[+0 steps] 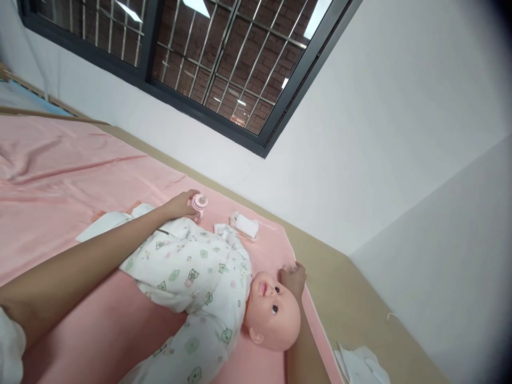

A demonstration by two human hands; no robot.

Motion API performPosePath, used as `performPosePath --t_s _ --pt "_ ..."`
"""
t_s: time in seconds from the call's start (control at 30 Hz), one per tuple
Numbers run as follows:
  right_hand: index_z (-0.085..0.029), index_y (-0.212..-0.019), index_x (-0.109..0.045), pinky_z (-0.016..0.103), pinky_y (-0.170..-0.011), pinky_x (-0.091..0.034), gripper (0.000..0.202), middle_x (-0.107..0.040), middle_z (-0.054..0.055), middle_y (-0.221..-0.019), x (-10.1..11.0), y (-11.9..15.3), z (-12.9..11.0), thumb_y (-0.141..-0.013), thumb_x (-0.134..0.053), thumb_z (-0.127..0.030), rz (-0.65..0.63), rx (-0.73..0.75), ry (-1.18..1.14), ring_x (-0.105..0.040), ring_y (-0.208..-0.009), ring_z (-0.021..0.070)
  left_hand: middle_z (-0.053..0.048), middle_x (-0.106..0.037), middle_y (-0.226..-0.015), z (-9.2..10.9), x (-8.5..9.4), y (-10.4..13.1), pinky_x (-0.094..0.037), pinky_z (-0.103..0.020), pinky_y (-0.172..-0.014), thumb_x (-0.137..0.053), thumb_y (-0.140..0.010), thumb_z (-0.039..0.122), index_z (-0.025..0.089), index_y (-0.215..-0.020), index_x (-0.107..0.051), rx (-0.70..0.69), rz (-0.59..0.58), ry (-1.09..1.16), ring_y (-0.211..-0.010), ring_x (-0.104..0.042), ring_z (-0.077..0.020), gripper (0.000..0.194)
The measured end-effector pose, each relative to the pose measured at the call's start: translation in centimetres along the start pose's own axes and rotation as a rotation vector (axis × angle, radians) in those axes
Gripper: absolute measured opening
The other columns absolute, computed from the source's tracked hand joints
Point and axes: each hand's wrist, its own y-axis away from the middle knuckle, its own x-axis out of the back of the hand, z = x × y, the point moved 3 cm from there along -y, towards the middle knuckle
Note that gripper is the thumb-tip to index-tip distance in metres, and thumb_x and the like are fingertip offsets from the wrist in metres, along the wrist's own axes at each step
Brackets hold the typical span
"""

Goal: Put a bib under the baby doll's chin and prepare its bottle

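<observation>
White sleeve (pixel 10 349) and left forearm (pixel 88 261) come nearest, the sleeve cut off by the view's left edge, the forearm crossing over a doll (pixel 200 282) and hiding part of its legs. At its end the left hand (pixel 180 206) is wrapped round a pink bottle (pixel 199 202), whose lower part is hard to make out against the fingers. The doll lies face up on a pink cloth (pixel 60 154), one printed arm running out past the bottom edge. Beside its head the right hand (pixel 293 278) is bent in at the cloth's border; something clear glints near the fingertips, but I cannot tell whether it is held, and the doll's head overlaps that forearm. Between bottle and right hand sits a white packet (pixel 245 226), its contents unclear. Pink cloth spreads broadly toward the upper left, while past its right border a tan strip of surface (pixel 336 282) reaches the wall (pixel 400 133), with crumpled white fabric (pixel 364 365) cut off at the bottom.
</observation>
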Motion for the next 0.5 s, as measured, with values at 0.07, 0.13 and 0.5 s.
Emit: performPosePath --t_s 0.07,0.13,0.5 --pt "-0.002 -0.134 -0.038 0.042 -0.101 -0.04 0.069 -0.046 0.027 -0.129 0.0 0.0 0.0 -0.07 -0.052 -0.022 -0.006 -0.007 0.007 -0.047 -0.122 0.0358 -0.009 -0.059 -0.124 0.2 0.1 0.3 -0.044 -0.035 -0.094 -0.068 -0.06 0.03 0.019 -0.132 -0.042 0.022 0.013 -0.044 -0.114 -0.057 -0.0291 0.077" --pt "-0.002 -0.134 -0.038 0.041 -0.101 -0.04 0.068 -0.046 0.027 -0.129 0.0 0.0 -0.1 -0.07 -0.053 -0.021 -0.004 -0.002 0.011 -0.048 -0.121 0.0355 -0.009 -0.062 -0.119 0.4 0.3 0.5 -0.046 -0.036 -0.089 -0.068 -0.061 0.031 0.02 -0.129 -0.041 0.054 0.029 -0.085 -0.11 -0.059 -0.0309 0.074" --pt "-0.013 -0.138 -0.036 0.046 -0.102 -0.035 0.064 -0.051 0.025 -0.124 -0.4 -0.1 0.6 -0.078 -0.051 -0.028 0.032 -0.071 0.16 -0.049 -0.121 0.037 -0.01 -0.064 -0.117 1.2 1.4 0.8 -0.046 -0.036 -0.087 -0.072 -0.061 0.038 0.021 -0.119 -0.047 0.094 0.161 -0.117 -0.108 -0.06 -0.03 0.066"
